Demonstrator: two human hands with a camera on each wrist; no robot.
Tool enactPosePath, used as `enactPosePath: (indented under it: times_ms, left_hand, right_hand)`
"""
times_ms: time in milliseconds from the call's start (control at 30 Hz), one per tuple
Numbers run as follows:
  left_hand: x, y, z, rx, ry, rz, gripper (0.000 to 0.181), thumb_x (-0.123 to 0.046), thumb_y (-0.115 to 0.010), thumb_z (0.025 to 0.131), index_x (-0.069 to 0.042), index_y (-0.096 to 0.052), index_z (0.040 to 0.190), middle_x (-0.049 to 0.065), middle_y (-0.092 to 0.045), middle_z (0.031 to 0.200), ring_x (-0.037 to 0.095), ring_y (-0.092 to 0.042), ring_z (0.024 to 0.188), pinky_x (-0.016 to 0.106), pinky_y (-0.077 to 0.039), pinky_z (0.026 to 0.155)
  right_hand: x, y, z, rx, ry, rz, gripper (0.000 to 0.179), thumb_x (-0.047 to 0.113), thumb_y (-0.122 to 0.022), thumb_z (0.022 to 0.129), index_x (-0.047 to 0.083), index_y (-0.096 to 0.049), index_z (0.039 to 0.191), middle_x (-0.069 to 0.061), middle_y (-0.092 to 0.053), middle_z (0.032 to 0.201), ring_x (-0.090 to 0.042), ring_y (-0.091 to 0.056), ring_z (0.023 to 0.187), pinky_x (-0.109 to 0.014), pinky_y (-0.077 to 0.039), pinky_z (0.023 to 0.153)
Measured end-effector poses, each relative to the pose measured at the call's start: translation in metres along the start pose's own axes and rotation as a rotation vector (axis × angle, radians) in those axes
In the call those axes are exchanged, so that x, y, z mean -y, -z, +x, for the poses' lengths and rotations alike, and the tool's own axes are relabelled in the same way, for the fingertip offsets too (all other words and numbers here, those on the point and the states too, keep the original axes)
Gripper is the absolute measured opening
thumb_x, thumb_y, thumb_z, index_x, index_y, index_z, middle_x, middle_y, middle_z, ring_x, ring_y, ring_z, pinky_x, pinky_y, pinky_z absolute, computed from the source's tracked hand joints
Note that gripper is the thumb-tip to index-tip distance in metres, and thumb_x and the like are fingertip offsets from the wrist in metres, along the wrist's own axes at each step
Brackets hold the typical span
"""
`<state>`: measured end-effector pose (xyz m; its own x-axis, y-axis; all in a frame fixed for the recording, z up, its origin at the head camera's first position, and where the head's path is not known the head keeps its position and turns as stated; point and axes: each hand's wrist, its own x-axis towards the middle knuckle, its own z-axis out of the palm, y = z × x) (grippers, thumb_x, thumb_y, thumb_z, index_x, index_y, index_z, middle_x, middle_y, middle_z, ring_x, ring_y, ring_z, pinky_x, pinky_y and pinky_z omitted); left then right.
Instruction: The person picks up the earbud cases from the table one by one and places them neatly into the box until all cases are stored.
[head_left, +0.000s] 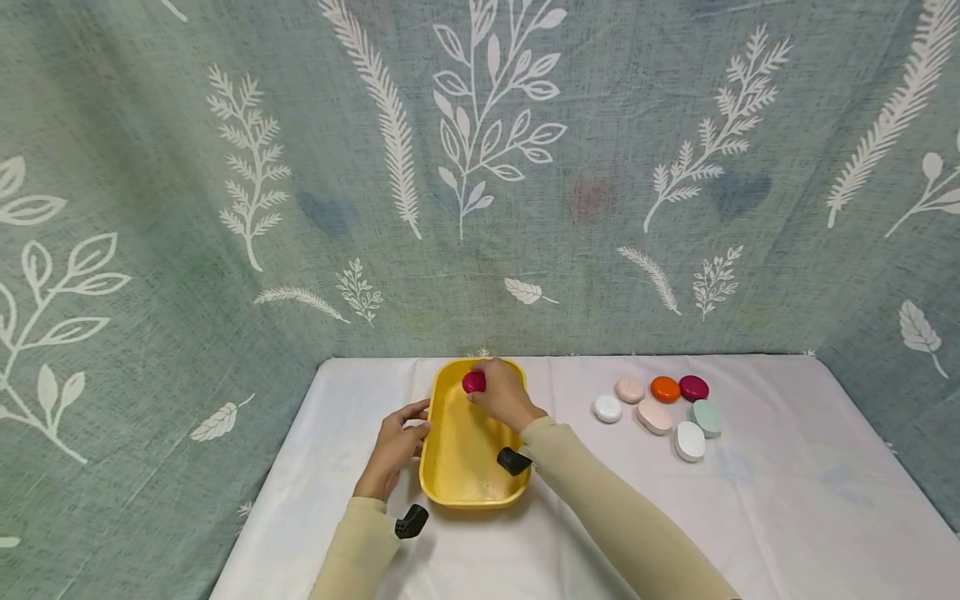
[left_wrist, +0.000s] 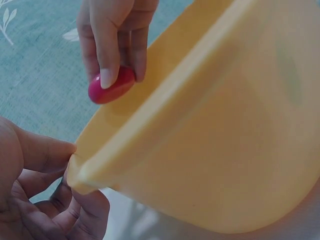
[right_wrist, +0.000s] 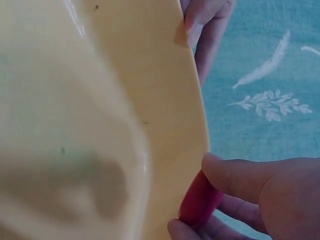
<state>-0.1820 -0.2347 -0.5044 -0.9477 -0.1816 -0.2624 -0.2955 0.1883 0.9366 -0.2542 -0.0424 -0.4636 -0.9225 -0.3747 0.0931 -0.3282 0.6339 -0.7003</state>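
A crimson bar of soap (head_left: 473, 382) is pinched between the thumb and fingers of my right hand (head_left: 501, 392), over the far part of a yellow tub (head_left: 429, 467). In the right wrist view the soap (right_wrist: 199, 200) appears close to the tub's wall (right_wrist: 172, 100). My left hand (head_left: 393, 442) grips the tub's left rim; the left wrist view has its thumb and fingers on either side of that rim (left_wrist: 82, 172). Inside the tub, the floor (head_left: 461, 467) shows with small specks.
Right of the tub, several soap bars lie grouped on the white cloth: white ones (head_left: 607, 408), pink ones (head_left: 655, 417), an orange one (head_left: 665, 388), another crimson one (head_left: 693, 387) and a pale green one (head_left: 706, 418). A green leaf-patterned curtain (head_left: 480, 275) hangs behind the table.
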Motion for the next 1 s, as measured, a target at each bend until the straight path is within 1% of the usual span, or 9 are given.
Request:
enactPosePath:
  times_ms: [200,433,633,800,1000]
  left_hand:
    - [0.000,-0.001,0.000,-0.009,0.010,0.002,0.045,-0.001,-0.056,0.103,-0.004,-0.059,0.149,0.017,-0.054,0.128,0.018,-0.058,0.075,0.026,-0.052,0.063]
    - [0.003,-0.001,-0.001,-0.002,0.001,0.000,0.046,-0.001,-0.056,0.103,-0.004,-0.059,0.149,0.017,-0.054,0.128,0.018,-0.057,0.074,0.025,-0.051,0.061]
    - [0.003,0.000,-0.001,-0.002,0.002,0.002,0.046,-0.001,-0.056,0.103,-0.004,-0.059,0.149,0.017,-0.054,0.129,0.018,-0.057,0.075,0.025,-0.051,0.061]
    - [0.002,0.000,0.000,-0.002,0.007,0.006,0.046,-0.002,-0.056,0.103,-0.005,-0.059,0.149,0.017,-0.054,0.129,0.018,-0.058,0.074,0.026,-0.052,0.063]
    - [0.000,0.000,0.000,0.003,0.003,0.004,0.046,-0.002,-0.056,0.104,-0.005,-0.059,0.149,0.018,-0.055,0.130,0.019,-0.060,0.075,0.027,-0.053,0.064]
  right_hand:
    - [-0.001,-0.007,0.007,0.046,-0.061,0.043,0.045,0.005,-0.082,0.092,-0.007,-0.068,0.132,-0.021,-0.069,0.130,-0.035,-0.067,0.114,-0.044,-0.057,0.101]
    - [-0.004,-0.016,0.013,0.049,-0.081,0.052,0.044,0.006,-0.083,0.090,-0.009,-0.068,0.130,-0.022,-0.070,0.127,-0.034,-0.068,0.112,-0.043,-0.057,0.102]
    - [-0.005,-0.023,0.017,0.061,-0.121,0.074,0.044,0.006,-0.083,0.090,-0.009,-0.068,0.129,-0.022,-0.070,0.127,-0.035,-0.067,0.112,-0.043,-0.055,0.104]
    - [-0.007,-0.027,0.019,0.076,-0.150,0.061,0.044,0.008,-0.082,0.092,-0.008,-0.067,0.130,-0.022,-0.070,0.125,-0.033,-0.068,0.109,-0.041,-0.057,0.101]
    - [-0.010,-0.031,0.021,0.095,-0.188,0.078,0.044,0.009,-0.082,0.092,-0.007,-0.065,0.130,-0.021,-0.069,0.123,-0.031,-0.067,0.105,-0.041,-0.057,0.100]
